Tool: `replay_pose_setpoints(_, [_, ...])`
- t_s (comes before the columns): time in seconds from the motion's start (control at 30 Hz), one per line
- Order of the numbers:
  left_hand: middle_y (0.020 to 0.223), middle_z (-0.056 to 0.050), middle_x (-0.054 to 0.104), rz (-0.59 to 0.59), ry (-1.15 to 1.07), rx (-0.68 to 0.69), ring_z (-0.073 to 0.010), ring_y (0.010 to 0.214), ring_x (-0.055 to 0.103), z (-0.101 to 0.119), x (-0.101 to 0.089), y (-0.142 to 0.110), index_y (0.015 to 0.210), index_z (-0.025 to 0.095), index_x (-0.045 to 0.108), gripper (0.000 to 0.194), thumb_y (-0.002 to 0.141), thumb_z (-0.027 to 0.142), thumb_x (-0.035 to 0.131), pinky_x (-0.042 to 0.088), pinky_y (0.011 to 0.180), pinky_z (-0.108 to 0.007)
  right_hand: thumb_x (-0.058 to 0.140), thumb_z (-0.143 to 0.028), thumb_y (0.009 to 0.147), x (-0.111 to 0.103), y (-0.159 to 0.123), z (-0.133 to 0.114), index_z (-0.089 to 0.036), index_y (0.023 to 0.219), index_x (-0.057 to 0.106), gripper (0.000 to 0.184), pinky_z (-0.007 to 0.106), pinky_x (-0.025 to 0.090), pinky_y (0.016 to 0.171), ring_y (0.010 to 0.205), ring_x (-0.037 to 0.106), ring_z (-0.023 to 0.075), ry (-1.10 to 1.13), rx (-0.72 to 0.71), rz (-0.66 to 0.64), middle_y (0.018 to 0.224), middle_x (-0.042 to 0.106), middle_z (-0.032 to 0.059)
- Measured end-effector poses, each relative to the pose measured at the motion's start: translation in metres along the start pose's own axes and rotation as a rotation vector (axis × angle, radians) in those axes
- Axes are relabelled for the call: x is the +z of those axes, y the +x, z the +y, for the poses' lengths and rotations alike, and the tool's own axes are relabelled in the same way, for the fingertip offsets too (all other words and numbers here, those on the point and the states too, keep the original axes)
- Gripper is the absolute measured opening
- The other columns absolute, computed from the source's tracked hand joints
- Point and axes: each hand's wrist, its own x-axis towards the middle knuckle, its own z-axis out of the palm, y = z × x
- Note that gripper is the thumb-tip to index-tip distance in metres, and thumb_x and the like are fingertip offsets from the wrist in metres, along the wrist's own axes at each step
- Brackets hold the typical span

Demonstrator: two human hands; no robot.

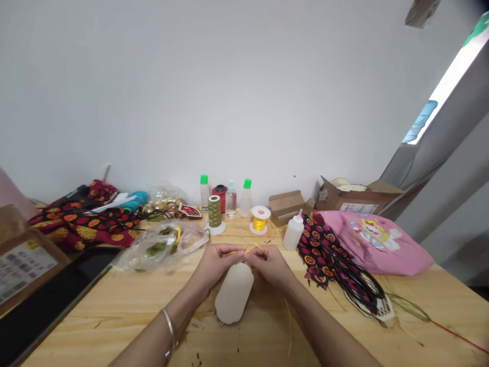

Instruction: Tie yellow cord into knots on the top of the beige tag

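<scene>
Both of my hands meet over the middle of the wooden table, fingers pinched together. Between the fingertips of my left hand (219, 261) and my right hand (270, 262) runs a thin yellow cord (255, 245), bent into a small loop above them. Its loose ends hang down beside the left hand and past the right wrist. Just below the fingertips hangs or rests a pale, elongated tag-like piece (234, 294) with rounded ends and a small eyelet at top and bottom. Whether it touches the table I cannot tell.
Behind my hands stand a yellow cord spool (260, 224), an olive thread spool (214, 211) and several small bottles. A white squeeze bottle (293, 232), black-handled scissors (359, 283) and a pink bag (376, 242) lie rightward. Leftward are plastic bags (164, 244) and patterned fabric (82, 216).
</scene>
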Motion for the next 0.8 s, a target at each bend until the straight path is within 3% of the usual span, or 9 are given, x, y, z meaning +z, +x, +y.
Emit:
replay_pose_setpoints(0.23, [0.066, -0.003, 0.067, -0.013, -0.056, 0.004, -0.0117, 0.055, 0.055, -0.001, -0.001, 0.001, 0.07, 0.013, 0.066, 0.02, 0.055, 0.027, 0.067, 0.041, 0.053, -0.021, 0.048, -0.023, 0.065, -0.005, 0.005, 0.005, -0.014, 0.042, 0.04, 0.026, 0.018, 0.018, 0.039, 0.038, 0.025, 0.0038, 0.113, 0.013, -0.072, 0.039, 0.033, -0.0066])
replay_pose_setpoints(0.4, [0.06, -0.002, 0.066, -0.002, -0.129, -0.033, -0.0109, 0.049, 0.054, 0.0, -0.003, 0.002, 0.073, 0.013, 0.065, 0.022, 0.055, 0.026, 0.067, 0.041, 0.049, -0.022, 0.043, -0.031, 0.069, -0.007, 0.004, 0.002, -0.015, 0.047, 0.044, 0.028, 0.02, 0.01, 0.035, 0.032, 0.018, 0.0034, 0.162, 0.089, -0.139, 0.033, 0.028, -0.0081])
replay_pose_setpoints(0.5, [0.061, -0.002, 0.066, -0.012, -0.144, -0.043, -0.0103, 0.049, 0.053, 0.001, -0.003, 0.002, 0.073, 0.013, 0.065, 0.021, 0.056, 0.025, 0.066, 0.041, 0.049, -0.021, 0.043, -0.032, 0.07, -0.007, 0.003, -0.003, -0.014, 0.047, 0.044, 0.029, 0.02, 0.01, 0.035, 0.033, 0.017, 0.0035, 0.153, 0.11, -0.123, 0.034, 0.026, -0.0082])
replay_pose_setpoints(0.67, [0.064, -0.003, 0.067, -0.042, -0.152, -0.05, -0.011, 0.053, 0.055, 0.001, -0.002, 0.002, 0.075, 0.013, 0.065, 0.021, 0.057, 0.023, 0.066, 0.041, 0.051, -0.02, 0.049, -0.028, 0.065, -0.004, 0.005, 0.003, -0.014, 0.044, 0.041, 0.027, 0.019, 0.022, 0.042, 0.042, 0.028, 0.0044, 0.126, 0.0, -0.061, 0.044, 0.035, -0.0052])
replay_pose_setpoints(0.8, [0.063, -0.004, 0.067, -0.078, -0.184, -0.079, -0.0103, 0.052, 0.055, 0.001, -0.005, 0.001, 0.082, 0.013, 0.063, 0.026, 0.059, 0.024, 0.065, 0.04, 0.048, -0.019, 0.047, -0.027, 0.066, -0.004, 0.006, 0.007, -0.014, 0.047, 0.041, 0.024, 0.019, 0.021, 0.043, 0.043, 0.027, 0.0049, 0.095, -0.01, -0.026, 0.045, 0.031, -0.0056])
